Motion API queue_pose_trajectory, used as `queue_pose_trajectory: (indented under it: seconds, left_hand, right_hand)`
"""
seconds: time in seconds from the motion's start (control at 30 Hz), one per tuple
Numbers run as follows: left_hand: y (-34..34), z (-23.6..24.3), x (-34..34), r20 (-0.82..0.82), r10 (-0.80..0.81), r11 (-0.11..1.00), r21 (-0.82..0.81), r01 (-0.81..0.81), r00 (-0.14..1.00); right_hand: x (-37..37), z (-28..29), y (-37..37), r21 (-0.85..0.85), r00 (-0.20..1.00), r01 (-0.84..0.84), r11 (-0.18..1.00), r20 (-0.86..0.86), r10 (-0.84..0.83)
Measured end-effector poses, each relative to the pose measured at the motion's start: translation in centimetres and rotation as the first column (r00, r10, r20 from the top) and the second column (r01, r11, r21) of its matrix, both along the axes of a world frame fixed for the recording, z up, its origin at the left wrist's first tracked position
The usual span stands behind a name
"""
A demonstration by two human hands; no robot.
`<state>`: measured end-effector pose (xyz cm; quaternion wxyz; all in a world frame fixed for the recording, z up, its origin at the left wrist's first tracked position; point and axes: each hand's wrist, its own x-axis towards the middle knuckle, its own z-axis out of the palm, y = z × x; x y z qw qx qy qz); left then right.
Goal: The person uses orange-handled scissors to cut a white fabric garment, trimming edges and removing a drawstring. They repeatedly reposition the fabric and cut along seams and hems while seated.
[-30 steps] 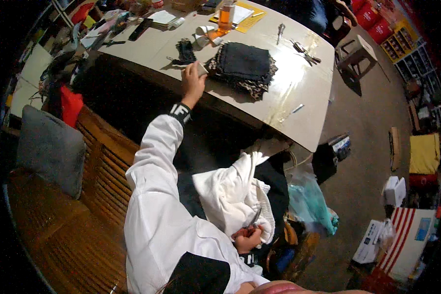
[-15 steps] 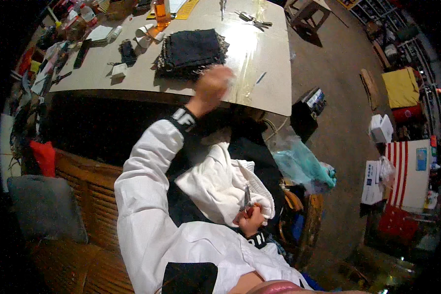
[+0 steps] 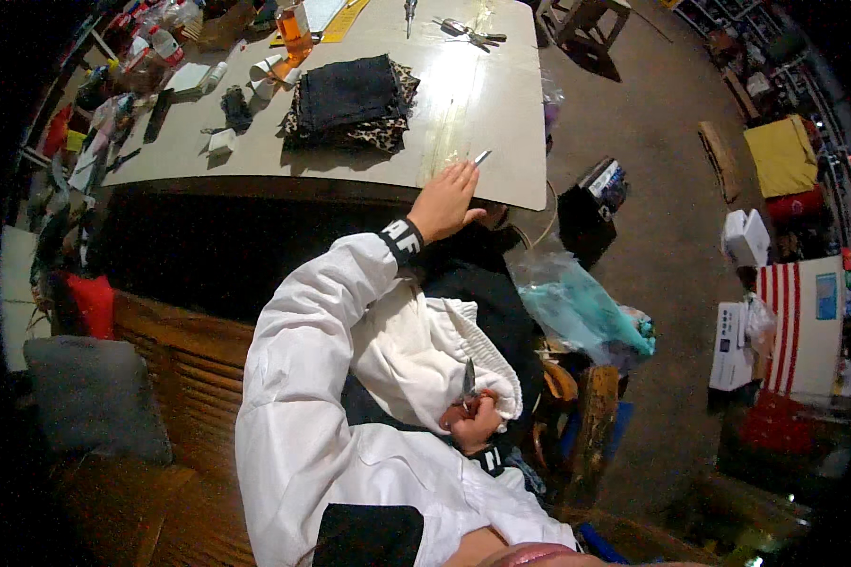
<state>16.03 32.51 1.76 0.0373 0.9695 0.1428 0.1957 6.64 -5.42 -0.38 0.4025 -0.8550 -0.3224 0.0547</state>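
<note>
A broad, pale table (image 3: 501,113) with a smooth, glossy top and rounded corners is taken as the landmark. On its middle, one stack of folded fabric (image 3: 350,99) is seen, dark cloth above a spotted layer. At its far left, a clutter of small bottles, rolls and boxes is spread; their number cannot be told. Below the table's near edge, a slatted wooden bench (image 3: 189,378) is set, with one grey cushion (image 3: 90,397) and one red cushion (image 3: 93,302) on it. Right of the table, on the floor, one crumpled teal plastic bag (image 3: 586,312) is found. Nearer than the table, on the lap, one soft white garment (image 3: 425,359) with a ribbed band is bunched. The left hand (image 3: 444,200) is laid at the table's near edge, fingers spread and flat, nothing held. The right hand (image 3: 473,420) is closed around one small pair of metal scissors (image 3: 468,380), blades pointing up against the garment.
</note>
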Motion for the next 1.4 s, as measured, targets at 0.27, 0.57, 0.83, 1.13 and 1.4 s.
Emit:
queue_pose_trajectory:
  seconds: [0.27, 0.57, 0.83, 1.13, 1.4]
  left_hand:
    - [1.2, -1.7, -1.9, 0.234, -0.155, 0.967, 0.237, 0.098, 0.96]
    - [1.0, -1.9, -3.0, 0.246, -0.171, 0.958, 0.267, 0.103, 0.954]
    - [-0.6, -1.5, -1.7, 0.439, -0.033, 0.982, 0.182, -0.053, 0.898]
    - [-0.2, -1.1, -2.5, 0.547, 0.168, 0.985, -0.132, -0.114, 0.82]
    - [5.9, 1.2, -19.6, 0.52, 0.792, 0.61, -0.665, -0.431, 0.32]
  right_hand:
    - [0.0, 1.4, 0.5, 0.056, 0.998, -0.034, 0.998, -0.056, 0.037]
    - [-0.9, -0.9, -0.4, 0.103, 0.997, 0.002, 0.995, -0.072, 0.005]
    - [-1.1, 1.8, 1.0, 0.141, 0.985, 0.031, 0.989, -0.173, -0.007]
    - [-1.1, 1.9, 1.6, 0.047, 0.997, 0.048, 0.998, -0.062, -0.045]
    - [-1.2, -0.4, 0.7, 0.15, 0.999, -0.022, 0.988, -0.033, 0.028]
